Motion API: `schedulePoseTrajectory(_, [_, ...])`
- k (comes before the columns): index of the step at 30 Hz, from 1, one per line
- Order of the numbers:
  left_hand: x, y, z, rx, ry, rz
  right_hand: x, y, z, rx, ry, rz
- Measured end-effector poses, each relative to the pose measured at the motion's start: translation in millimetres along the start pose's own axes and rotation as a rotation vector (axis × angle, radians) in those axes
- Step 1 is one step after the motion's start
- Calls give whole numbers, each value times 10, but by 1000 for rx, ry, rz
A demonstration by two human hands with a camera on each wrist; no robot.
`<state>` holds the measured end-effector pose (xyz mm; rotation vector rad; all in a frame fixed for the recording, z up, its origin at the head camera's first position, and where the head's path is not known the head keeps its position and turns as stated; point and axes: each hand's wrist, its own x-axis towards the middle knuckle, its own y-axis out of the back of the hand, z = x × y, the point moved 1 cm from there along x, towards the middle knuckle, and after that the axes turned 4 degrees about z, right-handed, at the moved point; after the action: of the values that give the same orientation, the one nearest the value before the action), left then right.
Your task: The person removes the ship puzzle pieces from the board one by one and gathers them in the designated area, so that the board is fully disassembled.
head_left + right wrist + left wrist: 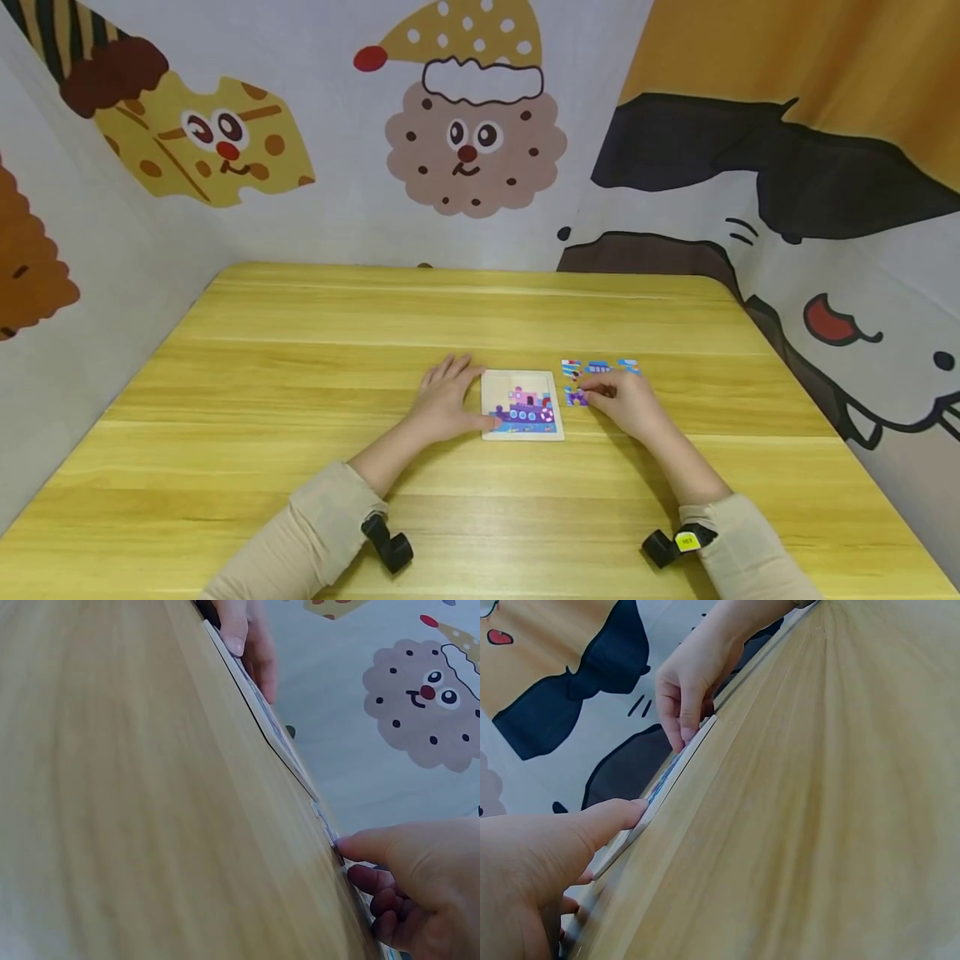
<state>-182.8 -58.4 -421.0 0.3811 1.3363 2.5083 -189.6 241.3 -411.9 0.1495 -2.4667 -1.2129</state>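
A square jigsaw puzzle board [522,437] with a pale frame lies flat on the table, with a pink and purple ship picture filling its lower and right part. The left hand [447,404] rests at the board's left side, fingers spread and fairly straight. Its thumb [622,815] presses on the board's face. Right of the board, the right hand [624,402] pinches a purple puzzle piece [576,397] between thumb and index finger, low at the table. Other loose puzzle pieces [598,367] lie around that hand, partly hidden under it.
The wooden table [480,517] extends around the board on all sides. A cartoon-printed cloth [337,233] hangs behind it. Black wrist straps with cameras [388,546] sit on both sleeves.
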Motion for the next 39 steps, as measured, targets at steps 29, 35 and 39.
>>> schedulePoseTrajectory(29, [7,14,-2,1,0,0,23,-149,-436,153,29,-48])
schedulePoseTrajectory(35, [4,14,5,4,4,-1,18,-227,-489,175,21,-103])
schedulePoseTrajectory(39, [4,18,10,4,3,-1,29,-276,-517,178,16,-129])
